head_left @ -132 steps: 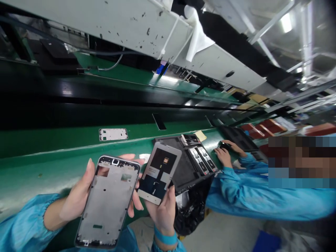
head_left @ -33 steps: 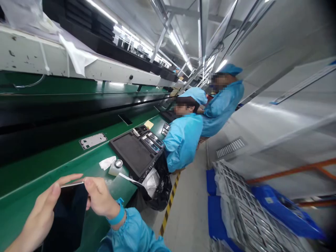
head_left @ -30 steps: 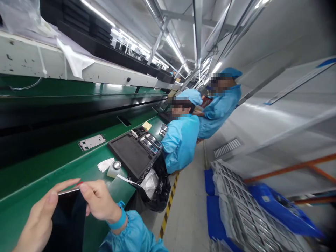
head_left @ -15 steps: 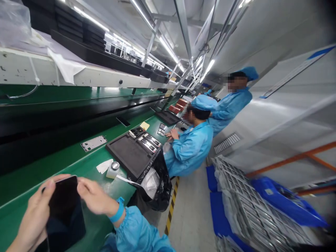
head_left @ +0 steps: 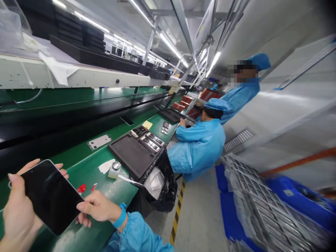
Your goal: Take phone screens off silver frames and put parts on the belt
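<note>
A smartphone (head_left: 51,196) with a dark screen is held between my two hands at the lower left, tilted above the green bench. My left hand (head_left: 19,210) wraps round its left side, thumb at the edge and fingertips showing past the top. At the lower right corner, my right hand (head_left: 98,208) pinches the phone between thumb and fingers; a blue band circles that wrist. Small red pieces (head_left: 82,189) lie on the bench just beyond the phone. Farther along are a white paper (head_left: 106,166) and a small white bottle with a metal top (head_left: 114,169).
A black tray (head_left: 131,152) holding phone parts lies on the green bench (head_left: 86,164). A pale phone frame (head_left: 99,142) is beside it. A black bag (head_left: 168,185) hangs off the bench edge. Two people in blue (head_left: 196,147) are on the right, near stacked trays (head_left: 252,196).
The phone has risen and turned, its screen now tilted the other way. My right hand has moved from its top corner to its lower right corner. The seated person has turned away.
</note>
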`<state>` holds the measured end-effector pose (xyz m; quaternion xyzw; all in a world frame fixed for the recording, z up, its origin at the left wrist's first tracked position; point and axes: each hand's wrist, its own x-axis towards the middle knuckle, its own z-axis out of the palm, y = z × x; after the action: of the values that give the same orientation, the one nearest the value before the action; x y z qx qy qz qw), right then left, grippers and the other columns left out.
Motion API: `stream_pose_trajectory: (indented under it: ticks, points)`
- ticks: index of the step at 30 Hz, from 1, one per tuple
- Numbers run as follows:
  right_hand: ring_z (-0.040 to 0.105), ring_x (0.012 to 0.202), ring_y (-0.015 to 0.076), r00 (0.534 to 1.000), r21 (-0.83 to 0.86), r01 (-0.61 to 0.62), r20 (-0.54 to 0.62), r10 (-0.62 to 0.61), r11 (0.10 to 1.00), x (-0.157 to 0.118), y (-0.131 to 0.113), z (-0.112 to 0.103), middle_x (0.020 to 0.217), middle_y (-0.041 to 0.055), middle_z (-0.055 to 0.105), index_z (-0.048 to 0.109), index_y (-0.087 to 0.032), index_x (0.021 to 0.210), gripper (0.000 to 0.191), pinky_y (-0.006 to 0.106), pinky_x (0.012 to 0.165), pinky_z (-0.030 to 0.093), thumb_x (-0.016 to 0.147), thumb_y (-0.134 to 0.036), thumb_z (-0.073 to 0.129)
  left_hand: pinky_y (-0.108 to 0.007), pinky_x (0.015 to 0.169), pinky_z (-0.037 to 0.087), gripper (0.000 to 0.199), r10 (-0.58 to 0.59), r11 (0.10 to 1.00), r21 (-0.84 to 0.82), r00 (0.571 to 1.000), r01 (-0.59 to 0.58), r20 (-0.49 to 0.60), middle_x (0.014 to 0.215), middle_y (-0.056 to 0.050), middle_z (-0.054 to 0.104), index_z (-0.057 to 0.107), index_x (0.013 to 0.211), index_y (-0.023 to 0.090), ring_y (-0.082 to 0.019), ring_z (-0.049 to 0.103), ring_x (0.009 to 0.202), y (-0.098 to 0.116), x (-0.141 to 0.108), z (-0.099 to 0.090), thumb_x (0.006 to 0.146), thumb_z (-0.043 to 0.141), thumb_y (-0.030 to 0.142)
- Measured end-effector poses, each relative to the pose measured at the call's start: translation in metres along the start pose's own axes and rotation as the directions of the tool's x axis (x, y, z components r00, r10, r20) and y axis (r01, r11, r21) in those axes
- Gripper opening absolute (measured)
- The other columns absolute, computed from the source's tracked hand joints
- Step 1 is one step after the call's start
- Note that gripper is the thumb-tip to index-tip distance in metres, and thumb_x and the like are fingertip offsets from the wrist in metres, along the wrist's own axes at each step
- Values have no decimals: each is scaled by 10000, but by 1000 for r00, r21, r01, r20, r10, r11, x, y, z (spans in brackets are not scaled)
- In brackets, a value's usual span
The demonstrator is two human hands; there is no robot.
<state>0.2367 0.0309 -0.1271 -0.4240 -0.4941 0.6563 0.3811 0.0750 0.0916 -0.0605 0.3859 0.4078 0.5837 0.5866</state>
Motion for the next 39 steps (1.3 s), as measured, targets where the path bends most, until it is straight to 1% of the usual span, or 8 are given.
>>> stream_pose_trajectory:
  ticks: [6,11,16,25,28,32,35,39]
  points:
    - [450,361,75,988,54,147,-65,-144,988,2,5,8,437,-41,493,567,-190,533,790,219,368,378,611,-961,717,-336,686,683,395,27,984,-174,998,-37,-61,887,6,812,710,1096,356,-225,764,779,20,-8,39,903,697,701]
    - [547,400,126,986,140,130,83,-142,982,6,5,11,498,-2,580,610,-186,595,769,280,433,503,591,-942,747,-339,722,659,343,133,962,-223,982,-160,-132,867,16,802,707,1079,334,-209,747,766,10,-3,49,1027,546,631]
    - [494,388,103,995,39,96,-31,-95,995,9,-4,-1,484,-18,550,580,-190,570,790,256,412,463,627,-968,701,-354,698,654,525,226,932,-256,963,-257,-145,828,11,788,735,1013,310,-220,740,757,2,13,63,1039,392,706]
    - [557,471,138,985,-202,171,-2,-175,964,-25,-21,-61,521,9,547,538,-203,565,854,275,508,494,863,-983,360,-389,650,687,521,41,996,-82,999,-41,-8,875,-55,814,685,1056,265,-255,769,712,3,7,77,965,530,754]
    - [658,687,188,933,-303,312,-81,-351,900,-29,-31,-75,698,48,669,687,-176,754,848,328,708,572,886,-957,385,-429,641,689,601,-69,998,-10,994,70,86,875,-63,825,678,1071,269,-291,787,706,-2,3,83,832,671,820]
    - [649,677,166,856,-236,401,-249,-454,885,-24,-46,-87,955,79,718,700,-169,1276,915,298,614,555,904,-941,379,-387,644,677,587,-239,964,204,885,169,398,822,-86,815,749,1036,222,-301,792,696,-20,5,86,855,689,777]
    - [507,436,118,894,-112,321,-293,-340,940,-14,-39,-90,653,7,614,736,-137,1036,848,245,404,399,935,-907,397,-369,631,669,565,-249,948,306,814,93,524,811,-105,806,811,973,214,-301,785,698,-37,10,89,847,708,755]
    - [605,518,163,896,-108,294,-314,-313,950,-7,-26,-118,586,12,608,732,-149,891,884,275,519,491,890,-956,370,-422,600,667,587,-311,936,312,792,160,525,779,-130,798,811,970,226,-333,776,656,-48,29,102,803,724,783]
